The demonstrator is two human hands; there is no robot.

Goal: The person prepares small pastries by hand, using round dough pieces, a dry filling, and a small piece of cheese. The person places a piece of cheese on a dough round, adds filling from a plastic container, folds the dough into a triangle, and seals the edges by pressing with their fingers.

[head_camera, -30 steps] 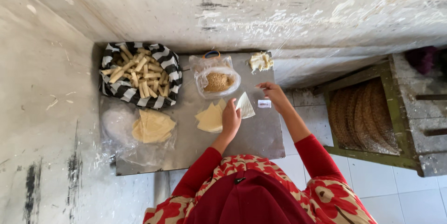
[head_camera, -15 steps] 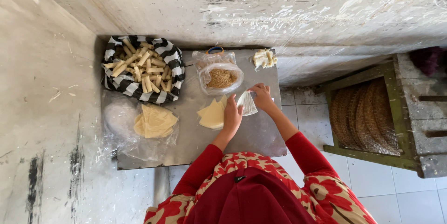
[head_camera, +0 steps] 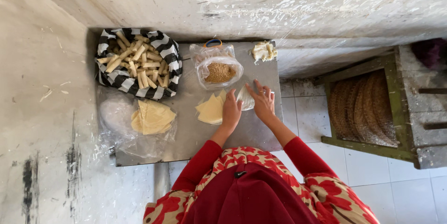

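Many finished pale rolled sticks [head_camera: 137,63] fill the striped basket [head_camera: 170,51] at the metal table's [head_camera: 186,131] far-left corner, while both hands, left hand [head_camera: 231,111] and right hand [head_camera: 263,102], pinch 1 thin pale wrapper [head_camera: 245,98] beside unrolled yellow wrapper sheets [head_camera: 210,110].

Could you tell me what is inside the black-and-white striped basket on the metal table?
The striped basket holds a heap of pale rolled sticks, piled loosely and pointing different ways. Whatever lies beneath the top layer, and the basket's bottom, is covered by the heap.

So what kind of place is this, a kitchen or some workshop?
Probably a small home snack-making corner. A grey metal worktable stands against rough plastered walls, bearing a black-and-white striped cloth basket of pale rolled pastry sticks, a stack of thin yellow wrapper sheets and a clear plastic bag of brown crumbly filling.
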